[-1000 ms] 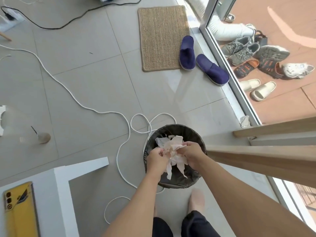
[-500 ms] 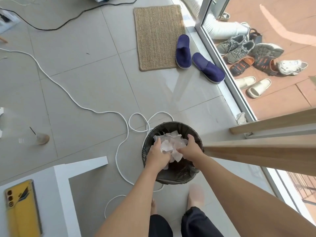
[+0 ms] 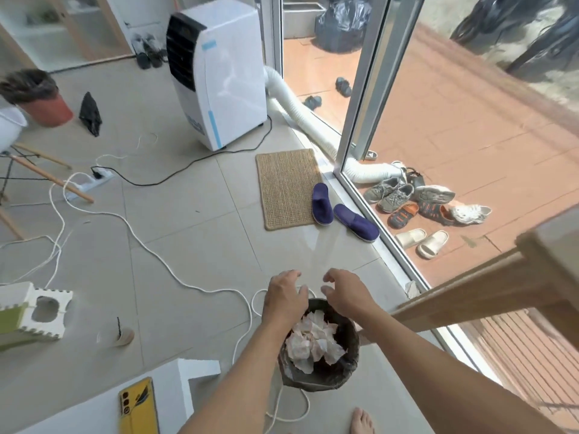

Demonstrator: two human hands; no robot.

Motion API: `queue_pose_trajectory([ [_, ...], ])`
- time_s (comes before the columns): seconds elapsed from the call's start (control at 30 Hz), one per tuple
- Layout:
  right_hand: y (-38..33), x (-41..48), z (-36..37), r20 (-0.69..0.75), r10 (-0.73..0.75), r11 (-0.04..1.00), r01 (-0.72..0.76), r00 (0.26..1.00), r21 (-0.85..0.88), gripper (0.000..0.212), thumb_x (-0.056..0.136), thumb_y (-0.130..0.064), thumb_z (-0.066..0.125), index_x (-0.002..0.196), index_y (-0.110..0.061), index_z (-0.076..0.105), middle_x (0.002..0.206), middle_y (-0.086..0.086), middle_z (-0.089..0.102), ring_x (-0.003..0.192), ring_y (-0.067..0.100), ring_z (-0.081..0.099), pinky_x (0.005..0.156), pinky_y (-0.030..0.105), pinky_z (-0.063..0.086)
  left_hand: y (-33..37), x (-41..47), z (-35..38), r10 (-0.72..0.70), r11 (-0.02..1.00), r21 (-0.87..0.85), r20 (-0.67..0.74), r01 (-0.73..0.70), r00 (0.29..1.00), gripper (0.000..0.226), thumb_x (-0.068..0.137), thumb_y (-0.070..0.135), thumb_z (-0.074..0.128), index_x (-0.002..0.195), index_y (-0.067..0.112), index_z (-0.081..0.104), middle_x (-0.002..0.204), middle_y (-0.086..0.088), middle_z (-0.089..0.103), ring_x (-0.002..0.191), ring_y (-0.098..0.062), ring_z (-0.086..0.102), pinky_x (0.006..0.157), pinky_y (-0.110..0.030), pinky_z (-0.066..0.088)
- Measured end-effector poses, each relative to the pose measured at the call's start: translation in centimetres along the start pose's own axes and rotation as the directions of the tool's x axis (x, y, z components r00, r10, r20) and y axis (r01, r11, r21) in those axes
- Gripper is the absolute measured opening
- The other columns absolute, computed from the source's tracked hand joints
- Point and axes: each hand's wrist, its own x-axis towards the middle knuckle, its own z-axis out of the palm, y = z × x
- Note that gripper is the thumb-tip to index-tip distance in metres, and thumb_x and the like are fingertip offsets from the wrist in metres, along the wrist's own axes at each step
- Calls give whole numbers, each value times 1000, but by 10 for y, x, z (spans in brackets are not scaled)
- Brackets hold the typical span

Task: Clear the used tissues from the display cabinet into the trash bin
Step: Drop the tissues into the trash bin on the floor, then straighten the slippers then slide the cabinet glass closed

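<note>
A small round trash bin (image 3: 352,364) with a dark liner stands on the tiled floor just in front of me. Crumpled white and pinkish used tissues (image 3: 315,341) lie heaped inside it. My left hand (image 3: 283,294) hovers above the bin's far rim, fingers apart and holding nothing. Beside it, my right hand (image 3: 343,291) is likewise open and empty, a little to the right. A pale wooden edge of the display cabinet (image 3: 488,286) juts in from the right, next to my right forearm.
White cord (image 3: 175,277) loops over the floor around the bin. A yellow phone (image 3: 138,407) lies on a white table at lower left. A white air cooler (image 3: 216,73), woven mat (image 3: 286,187), blue slippers (image 3: 322,203) and a glass door (image 3: 369,189) lie ahead.
Both hands let go of the tissue wad, which now lies in the bin, and rose above the rim with fingers spread. The camera tilted up, showing more of the room.
</note>
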Motion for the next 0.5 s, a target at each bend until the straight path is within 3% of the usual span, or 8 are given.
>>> queue_pose_trajectory([
  [0.23, -81, -74, -116, -263, -160, 986, 143, 951, -85, 28, 91, -25, 55, 115, -14, 64, 121, 7, 63, 113, 29, 59, 88, 37, 47, 86, -26, -110, 233, 972, 61, -180, -225, 956, 32, 92, 21, 54, 119, 8, 66, 123, -9, 66, 115, -26, 55, 98, -35, 45],
  [0.37, -105, -123, -171, -368, -248, 967, 205, 896, -152, 24, 91, -21, 51, 108, -9, 64, 112, 11, 63, 106, 33, 60, 83, 39, 48, 134, -50, -155, 331, 942, 50, -306, -332, 893, 21, 90, 15, 54, 96, 2, 69, 103, -13, 69, 98, -29, 60, 85, -40, 50],
  [0.5, -105, -180, -218, -465, -303, 952, 241, 832, -189, 26, 89, -26, 56, 112, -15, 64, 121, 5, 61, 116, 28, 55, 88, 38, 47, 174, -85, -178, 402, 903, 37, -417, -427, 815, 18, 90, 14, 56, 96, 4, 71, 101, -11, 70, 95, -27, 60, 80, -33, 47],
])
